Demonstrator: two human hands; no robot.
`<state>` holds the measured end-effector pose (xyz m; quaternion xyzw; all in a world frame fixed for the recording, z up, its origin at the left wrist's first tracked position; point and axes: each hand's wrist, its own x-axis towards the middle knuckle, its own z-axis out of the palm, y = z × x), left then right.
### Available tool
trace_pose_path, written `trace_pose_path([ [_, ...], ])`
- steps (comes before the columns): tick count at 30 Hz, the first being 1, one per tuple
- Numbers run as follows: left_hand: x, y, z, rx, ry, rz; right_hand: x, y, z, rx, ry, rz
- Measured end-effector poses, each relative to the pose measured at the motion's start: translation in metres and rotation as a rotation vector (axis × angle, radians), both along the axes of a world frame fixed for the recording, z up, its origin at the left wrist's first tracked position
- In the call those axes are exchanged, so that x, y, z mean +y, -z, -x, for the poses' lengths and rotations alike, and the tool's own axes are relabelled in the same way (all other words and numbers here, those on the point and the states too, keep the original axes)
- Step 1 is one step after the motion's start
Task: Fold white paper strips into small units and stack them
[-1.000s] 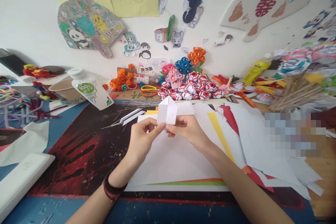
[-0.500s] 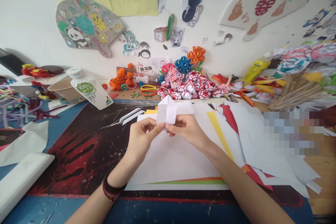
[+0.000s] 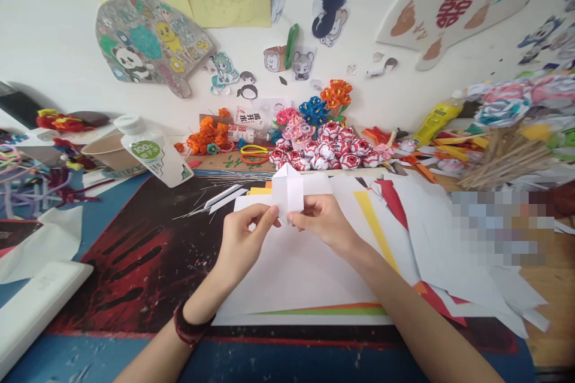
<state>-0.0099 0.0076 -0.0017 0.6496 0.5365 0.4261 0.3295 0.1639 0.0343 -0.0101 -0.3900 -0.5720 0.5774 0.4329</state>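
Observation:
A small folded piece of white paper (image 3: 288,188), pointed at the top with a crease down its middle, is held up between both hands. My left hand (image 3: 248,233) pinches its lower left edge between thumb and fingers. On the other side my right hand (image 3: 326,220) grips the lower right edge, the thumb in front and the fingers curled behind. Beneath the hands lies a large white paper sheet (image 3: 305,275), with green and orange edges showing under its near side.
A dark mat (image 3: 148,275) covers the blue table (image 3: 251,365). Behind stand red-and-white paper flowers (image 3: 332,146) and a white bottle (image 3: 153,152). Loose paper strips (image 3: 224,196) lie left of the sheet, with more paper (image 3: 449,245) at right. A white case (image 3: 45,305) is at the left edge.
My thumbs have moved apart, the left one up along the paper's left edge. The folded paper has shifted slightly right, and more of its lower part shows.

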Motion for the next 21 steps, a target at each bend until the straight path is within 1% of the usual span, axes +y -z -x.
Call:
trace_pose_path([
  [3,0.000,-0.001,-0.001,0.013,0.018,-0.001,0.000,0.000,0.000,-0.011,0.011,-0.002],
  [6,0.001,-0.005,-0.004,0.002,0.092,0.035,0.000,0.000,-0.001,-0.010,0.015,-0.010],
  [9,0.000,-0.008,-0.007,-0.116,0.182,0.127,0.000,0.000,-0.002,0.014,0.018,-0.020],
  [11,-0.001,-0.008,-0.008,-0.211,0.205,0.179,0.001,0.000,-0.002,0.029,0.024,-0.017],
  [13,-0.001,-0.006,-0.009,-0.265,0.206,0.198,0.001,0.000,-0.003,0.049,0.023,-0.012],
  [15,-0.001,-0.004,-0.009,-0.278,0.200,0.196,0.001,-0.001,-0.003,0.064,0.026,-0.011],
  [21,-0.003,-0.002,-0.011,-0.237,0.160,0.153,0.000,-0.003,-0.003,0.060,0.034,-0.018],
])
